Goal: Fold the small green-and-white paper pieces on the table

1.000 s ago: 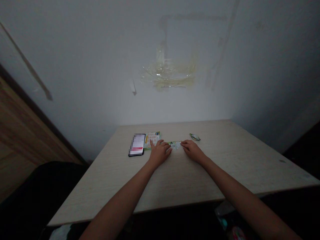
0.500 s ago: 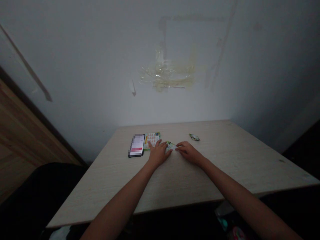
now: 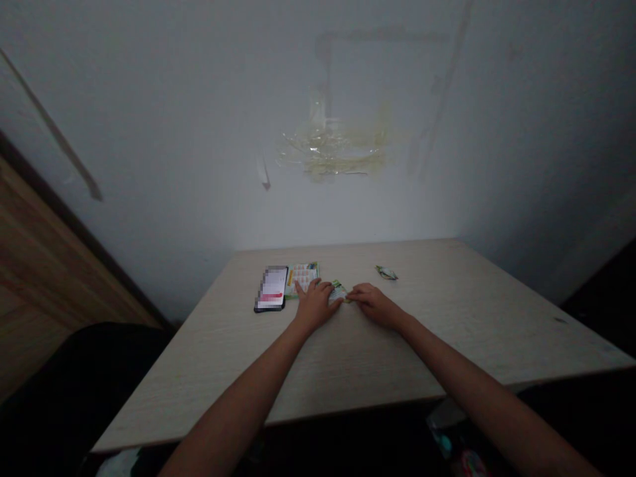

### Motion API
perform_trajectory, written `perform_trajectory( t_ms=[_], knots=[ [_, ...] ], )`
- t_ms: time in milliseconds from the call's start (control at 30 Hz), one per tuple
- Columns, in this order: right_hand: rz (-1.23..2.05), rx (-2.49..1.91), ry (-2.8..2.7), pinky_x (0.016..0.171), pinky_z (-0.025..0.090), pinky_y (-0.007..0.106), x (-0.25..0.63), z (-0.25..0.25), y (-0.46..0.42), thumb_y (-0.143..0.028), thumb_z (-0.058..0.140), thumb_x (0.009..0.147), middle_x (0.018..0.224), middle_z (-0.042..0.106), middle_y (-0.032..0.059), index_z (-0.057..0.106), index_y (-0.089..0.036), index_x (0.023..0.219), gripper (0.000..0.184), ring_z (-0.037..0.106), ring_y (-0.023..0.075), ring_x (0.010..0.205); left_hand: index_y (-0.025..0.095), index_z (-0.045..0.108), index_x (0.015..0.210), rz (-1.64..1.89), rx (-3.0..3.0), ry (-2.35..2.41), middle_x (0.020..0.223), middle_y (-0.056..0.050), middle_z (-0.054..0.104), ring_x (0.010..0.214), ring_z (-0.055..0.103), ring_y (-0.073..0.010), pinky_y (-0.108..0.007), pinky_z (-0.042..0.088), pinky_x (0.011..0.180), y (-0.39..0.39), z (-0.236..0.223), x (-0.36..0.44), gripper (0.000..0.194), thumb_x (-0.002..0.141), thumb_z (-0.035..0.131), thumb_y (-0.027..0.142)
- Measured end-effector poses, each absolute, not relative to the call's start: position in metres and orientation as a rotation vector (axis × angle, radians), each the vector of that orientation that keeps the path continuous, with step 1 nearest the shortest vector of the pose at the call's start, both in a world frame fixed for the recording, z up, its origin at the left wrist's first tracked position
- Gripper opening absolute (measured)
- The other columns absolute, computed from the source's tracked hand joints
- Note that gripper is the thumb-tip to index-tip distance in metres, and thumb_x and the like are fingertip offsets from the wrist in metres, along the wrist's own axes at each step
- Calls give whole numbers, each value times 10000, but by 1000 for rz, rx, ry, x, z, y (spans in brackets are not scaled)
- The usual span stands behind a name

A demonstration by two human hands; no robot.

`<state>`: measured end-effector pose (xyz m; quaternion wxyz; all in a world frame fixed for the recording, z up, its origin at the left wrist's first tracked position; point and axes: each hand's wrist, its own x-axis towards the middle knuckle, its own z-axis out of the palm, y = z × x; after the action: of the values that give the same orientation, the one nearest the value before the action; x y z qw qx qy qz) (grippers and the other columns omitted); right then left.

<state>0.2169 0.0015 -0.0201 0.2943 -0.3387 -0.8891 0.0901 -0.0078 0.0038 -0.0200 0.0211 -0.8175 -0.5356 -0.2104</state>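
Note:
A small green and white piece of printed paper (image 3: pixel 339 290) lies on the table between my two hands. My left hand (image 3: pixel 316 306) rests with fingers spread, its fingertips and thumb on the paper's left part, which they cover. At the paper's right corner, the fingers of my right hand (image 3: pixel 375 305) are pinched together on the edge. Beyond my left hand lies a printed sheet or booklet (image 3: pixel 302 275) with a green border and rows of small pictures, its lower right part hidden by my fingers.
A phone (image 3: pixel 271 289) with a lit, partly blurred screen lies left of the printed sheet. A small folded piece of patterned paper (image 3: pixel 386 272) sits farther back on the right of the pale wooden table (image 3: pixel 358 371). Behind stands a wall (image 3: pixel 209 132) with old tape.
My right fingers have shifted slightly left along with the paper's right corner, which looks more folded in. My left hand has stayed almost in place.

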Motion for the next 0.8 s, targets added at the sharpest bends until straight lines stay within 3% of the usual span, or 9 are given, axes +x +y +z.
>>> perform_trajectory(
  t_ms=[367,567,800],
  knots=[
    [197,-917,-2367,1083,408,474,219,-27,6,-81,473,898,1264,662,88,658,-232,1242,419,534,223,1242,423,562,1307,-624,-2636,-1673,1425,4,566,1413,329,-344,-819,-29,1048,6,-21,-11,403,910,521,477],
    [53,-986,-2394,995,448,436,217,-23,3,-126,528,905,1153,661,119,679,-210,1209,350,548,236,1129,381,591,1278,-704,-2561,-1684,1417,-30,564,1367,380,-320,-797,12,1072,4,-16,-9,368,916,546,429],
    [-22,-1113,-2354,898,463,387,218,-28,5,-187,556,916,1066,626,126,685,-197,1206,318,561,232,1009,373,726,1048,-723,-2584,-1646,1300,-6,634,1309,431,-295,-788,-13,1078,1,-11,-9,203,906,587,413]
  ],
)
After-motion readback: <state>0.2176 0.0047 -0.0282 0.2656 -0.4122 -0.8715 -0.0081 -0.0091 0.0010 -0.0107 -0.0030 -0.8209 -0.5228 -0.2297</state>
